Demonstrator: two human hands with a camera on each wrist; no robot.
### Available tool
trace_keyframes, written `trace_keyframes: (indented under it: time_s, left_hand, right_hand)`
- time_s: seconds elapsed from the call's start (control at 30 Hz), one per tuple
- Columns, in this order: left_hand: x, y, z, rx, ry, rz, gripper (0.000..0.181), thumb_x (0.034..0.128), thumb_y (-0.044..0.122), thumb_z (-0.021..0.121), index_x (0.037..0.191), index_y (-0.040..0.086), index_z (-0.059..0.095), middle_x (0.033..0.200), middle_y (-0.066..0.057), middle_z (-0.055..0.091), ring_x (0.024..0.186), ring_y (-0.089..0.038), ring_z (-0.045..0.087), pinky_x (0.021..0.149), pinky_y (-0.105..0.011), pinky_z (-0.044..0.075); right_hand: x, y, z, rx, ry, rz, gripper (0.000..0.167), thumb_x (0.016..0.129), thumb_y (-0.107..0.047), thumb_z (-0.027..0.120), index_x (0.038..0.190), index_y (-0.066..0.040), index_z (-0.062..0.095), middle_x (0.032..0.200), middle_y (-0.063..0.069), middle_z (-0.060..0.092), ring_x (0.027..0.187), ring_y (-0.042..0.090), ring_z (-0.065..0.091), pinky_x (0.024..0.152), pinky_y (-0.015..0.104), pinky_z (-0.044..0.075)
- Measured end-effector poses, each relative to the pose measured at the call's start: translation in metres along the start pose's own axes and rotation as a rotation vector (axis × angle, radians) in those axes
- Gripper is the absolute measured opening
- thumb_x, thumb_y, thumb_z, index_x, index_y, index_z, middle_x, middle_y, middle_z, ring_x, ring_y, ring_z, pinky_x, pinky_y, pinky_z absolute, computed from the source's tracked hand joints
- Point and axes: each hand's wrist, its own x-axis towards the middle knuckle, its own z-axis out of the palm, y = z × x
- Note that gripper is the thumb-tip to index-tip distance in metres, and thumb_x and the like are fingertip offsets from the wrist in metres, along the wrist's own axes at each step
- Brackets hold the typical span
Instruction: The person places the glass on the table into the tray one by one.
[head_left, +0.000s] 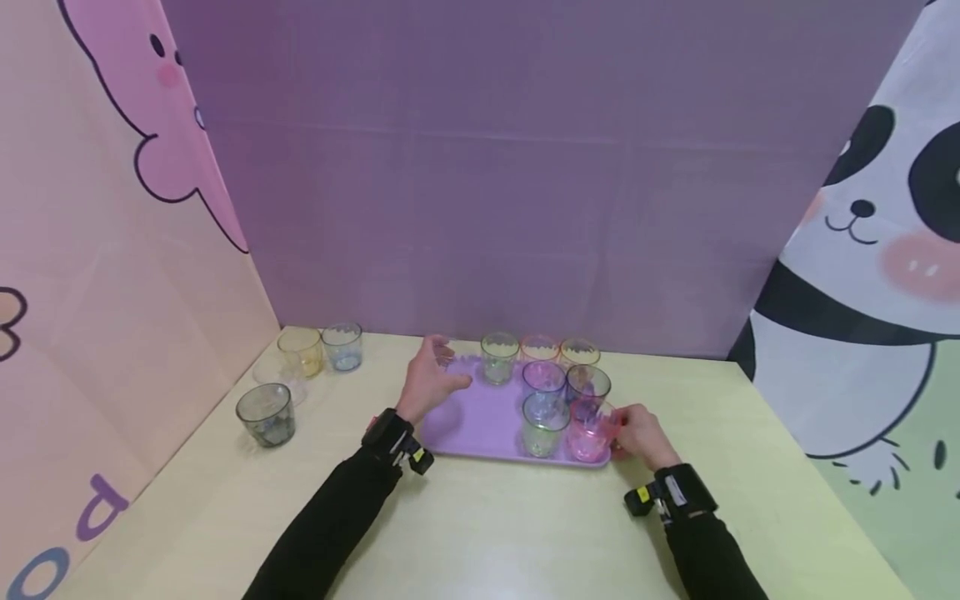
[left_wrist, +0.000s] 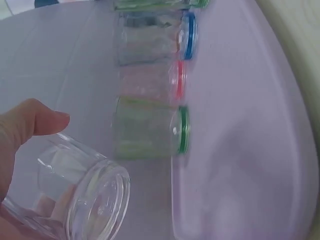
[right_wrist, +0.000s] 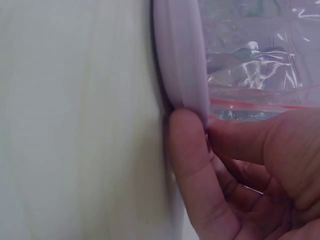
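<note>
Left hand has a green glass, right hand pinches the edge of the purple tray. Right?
Wrong colour: the glass in the left hand is clear, as the left wrist view shows. The rest stands: the right hand pinches the edge of the purple tray.

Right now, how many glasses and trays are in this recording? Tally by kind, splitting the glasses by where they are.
Glasses on the tray: 7
Loose glasses on the table: 4
Clear glass in the left hand: 1
Tray: 1
Total: 13
</note>
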Motion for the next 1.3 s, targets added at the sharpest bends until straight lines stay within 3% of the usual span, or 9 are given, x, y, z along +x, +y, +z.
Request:
trace_keyframes:
  time_s: [0.3, 0.5, 0.7, 1.07, 1.3]
  left_hand:
    - [0.004, 0.004, 0.021, 0.046, -0.048, -0.039, 0.076, 0.0647, 0.012, 0.085, 0.131, 0.007, 0.049, 0.116, -0.017, 0.061, 0.103, -0.029, 0.058, 0.082, -0.04, 0.052]
    - [0.001, 0.007, 0.033, 0.017, -0.073, -0.041, 0.08, 0.0647, 0.012, 0.087, 0.133, 0.002, 0.047, 0.125, -0.02, 0.06, 0.113, -0.034, 0.057, 0.093, -0.045, 0.051]
    - [-0.002, 0.007, 0.044, 0.085, -0.094, -0.068, 0.082, 0.0646, 0.017, 0.089, 0.134, 0.005, 0.046, 0.132, -0.017, 0.058, 0.113, -0.034, 0.059, 0.093, -0.046, 0.052]
    - [-0.003, 0.006, 0.058, 0.095, -0.135, -0.121, 0.083, 0.0678, 0.014, 0.087, 0.137, 0.005, 0.042, 0.136, -0.021, 0.055, 0.119, -0.034, 0.057, 0.097, -0.047, 0.051]
    - [-0.001, 0.005, 0.061, 0.109, -0.175, -0.139, 0.081, 0.0674, 0.017, 0.087, 0.135, 0.008, 0.044, 0.126, -0.02, 0.06, 0.112, -0.034, 0.06, 0.09, -0.047, 0.054]
  right_hand:
    - [-0.002, 0.001, 0.003, 0.015, 0.004, 0.011, 0.021, 0.083, 0.012, 0.053, 0.101, 0.013, 0.063, 0.089, 0.023, 0.065, 0.064, 0.02, 0.065, 0.059, 0.033, 0.06]
    - [-0.002, 0.001, 0.004, 0.042, 0.032, -0.02, 0.015, 0.078, 0.013, 0.051, 0.087, 0.01, 0.063, 0.081, 0.018, 0.064, 0.061, 0.019, 0.065, 0.057, 0.034, 0.06]
    - [-0.002, 0.003, 0.004, 0.043, 0.041, -0.032, 0.012, 0.079, 0.011, 0.051, 0.082, 0.008, 0.062, 0.08, 0.016, 0.064, 0.059, 0.018, 0.065, 0.055, 0.034, 0.06]
    - [-0.002, 0.003, 0.004, 0.036, 0.039, -0.03, 0.012, 0.081, 0.011, 0.052, 0.084, 0.008, 0.063, 0.077, 0.015, 0.062, 0.059, 0.018, 0.064, 0.056, 0.034, 0.06]
    - [-0.002, 0.001, 0.002, 0.037, 0.028, -0.019, 0.014, 0.08, 0.013, 0.052, 0.088, 0.01, 0.063, 0.079, 0.017, 0.063, 0.062, 0.019, 0.064, 0.057, 0.034, 0.06]
